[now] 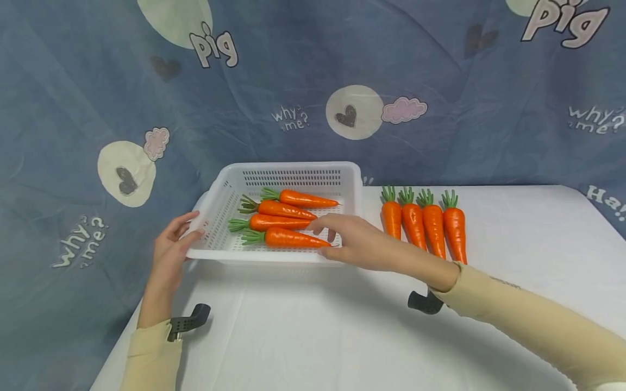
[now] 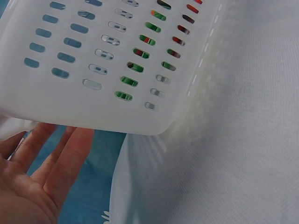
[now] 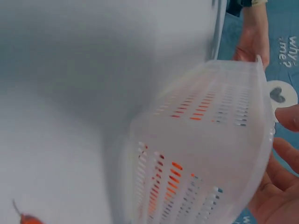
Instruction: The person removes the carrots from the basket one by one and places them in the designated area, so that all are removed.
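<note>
left hand (image 1: 168, 252) pinches rim of white basket (image 1: 274, 257); right hand (image 1: 359, 241) has thumb and fingers parted, at tip of nearest carrot (image 1: 293, 238), contact unclear. that carrot lies frontmost of four inside. judgement: brace rim, handle carrot lightly, avoid nudging neighbours.

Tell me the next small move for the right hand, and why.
Probably lift the right hand out over the basket's front rim and reach for the leftmost loose carrot, assuming the basket is being filled. The hand seems to hold nothing, its thumb and fingers apart; four carrots lie inside the basket, the front carrot beneath that hand, and four more lie to the basket's right.
</note>
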Action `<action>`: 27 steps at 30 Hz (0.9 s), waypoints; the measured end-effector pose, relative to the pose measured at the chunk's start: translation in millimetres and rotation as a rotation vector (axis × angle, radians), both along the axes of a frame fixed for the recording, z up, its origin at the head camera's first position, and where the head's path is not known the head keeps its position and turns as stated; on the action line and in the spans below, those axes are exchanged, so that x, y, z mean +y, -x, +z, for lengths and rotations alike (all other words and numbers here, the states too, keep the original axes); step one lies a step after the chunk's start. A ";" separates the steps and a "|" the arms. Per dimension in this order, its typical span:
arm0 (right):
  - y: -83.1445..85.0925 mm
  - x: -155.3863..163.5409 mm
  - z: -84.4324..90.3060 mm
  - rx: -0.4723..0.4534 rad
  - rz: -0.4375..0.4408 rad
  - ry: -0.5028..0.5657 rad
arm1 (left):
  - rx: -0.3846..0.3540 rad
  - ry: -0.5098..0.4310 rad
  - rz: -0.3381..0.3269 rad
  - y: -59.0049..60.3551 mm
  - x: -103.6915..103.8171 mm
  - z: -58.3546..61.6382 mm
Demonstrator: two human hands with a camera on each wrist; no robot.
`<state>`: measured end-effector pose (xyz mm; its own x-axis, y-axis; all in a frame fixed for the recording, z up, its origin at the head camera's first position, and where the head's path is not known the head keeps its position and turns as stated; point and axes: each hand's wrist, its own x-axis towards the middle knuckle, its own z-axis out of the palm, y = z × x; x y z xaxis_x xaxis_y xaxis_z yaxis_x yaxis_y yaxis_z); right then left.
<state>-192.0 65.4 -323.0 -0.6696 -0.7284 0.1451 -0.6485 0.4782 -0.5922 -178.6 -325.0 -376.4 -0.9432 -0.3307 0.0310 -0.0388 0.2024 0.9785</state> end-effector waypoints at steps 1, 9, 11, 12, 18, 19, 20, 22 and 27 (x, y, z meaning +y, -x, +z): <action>2.1 -2.0 -1.7 -0.005 0.005 0.007 | 0.001 0.000 0.000 -0.2 0.3 0.1; 16.2 -21.7 -11.9 -0.051 0.032 0.048 | -0.002 0.026 -0.002 -0.2 -0.2 0.0; 19.7 -27.1 -14.2 -0.052 0.031 0.046 | -0.001 0.031 -0.003 -0.2 -0.8 -0.6; 21.4 -29.6 -15.4 -0.054 0.028 0.044 | 0.000 0.038 -0.004 -0.2 -1.0 -1.0; 29.6 -41.9 -19.0 -0.065 0.037 0.032 | 0.006 0.026 -0.005 0.9 -1.6 -2.2; 31.0 -43.6 -19.4 -0.059 0.049 0.032 | 0.007 0.017 -0.006 1.0 -1.4 -2.0; 32.7 -45.5 -19.9 -0.056 0.070 0.042 | 0.007 0.017 -0.005 1.0 -1.2 -1.8; 36.3 -48.9 -20.9 -0.050 0.107 0.055 | 0.007 0.026 -0.004 0.9 -0.8 -1.3; 45.9 -57.4 -23.6 -0.065 0.143 0.033 | 0.011 0.029 0.003 0.3 -0.1 -1.3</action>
<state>-237.9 8.0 -346.6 -0.5685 -0.8123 0.1301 -0.6681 0.3636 -0.6492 -178.8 -325.0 -377.7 -0.9417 -0.3326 0.0509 -0.0290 0.2307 0.9726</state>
